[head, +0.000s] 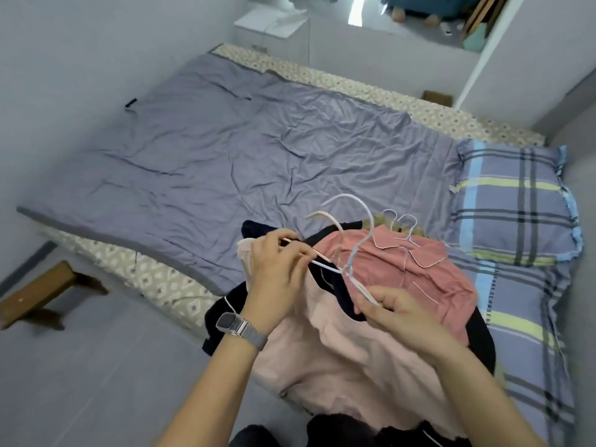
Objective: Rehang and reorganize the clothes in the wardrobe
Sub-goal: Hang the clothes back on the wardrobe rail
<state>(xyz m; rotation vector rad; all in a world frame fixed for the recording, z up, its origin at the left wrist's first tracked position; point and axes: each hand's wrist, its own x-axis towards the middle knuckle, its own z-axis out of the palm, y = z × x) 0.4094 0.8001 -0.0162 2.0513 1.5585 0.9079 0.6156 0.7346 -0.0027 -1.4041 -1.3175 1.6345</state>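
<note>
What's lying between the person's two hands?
In the head view, thin hangers span from the left hand to the right hand, above a pale pink garment.

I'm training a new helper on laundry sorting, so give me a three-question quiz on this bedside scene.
1. True or false: both hands grip parts of a wire hanger.
2. Which garment lies directly under the hands? A) the pale pink garment B) a green towel C) a white sock
3. Fill in: the plaid pillow sits to the ____ of the clothes pile.

Key
1. True: the left hand pinches one arm of the hanger, the right hand the other.
2. A
3. Right; the darker pink shirt lies between.
</note>
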